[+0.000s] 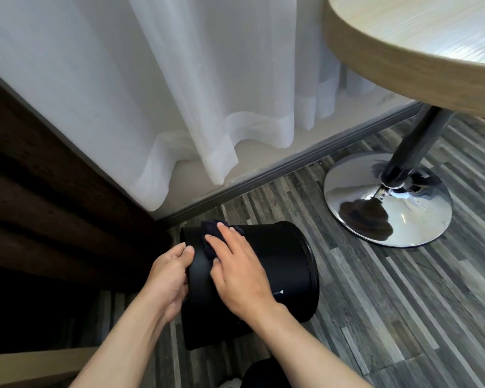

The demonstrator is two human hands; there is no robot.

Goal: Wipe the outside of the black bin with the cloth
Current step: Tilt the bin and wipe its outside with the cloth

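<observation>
The black bin [280, 264] lies tipped on its side on the wood-pattern floor, one end pointing right and the other toward me at the left. My left hand [170, 278] grips its left edge, thumb over the rim. My right hand [237, 271] lies flat on the bin's upper wall, fingers spread, pressing a dark cloth [212, 229] against it. Only a bunched part of the cloth shows past my fingertips; the remainder is hidden under my palm.
A round wooden table [403, 60] overhangs at the upper right, on a dark post with a chrome disc base [387, 197] close to the bin. White sheer curtains [179, 93] hang along the baseboard behind. Dark brown drapery [39, 191] fills the left side.
</observation>
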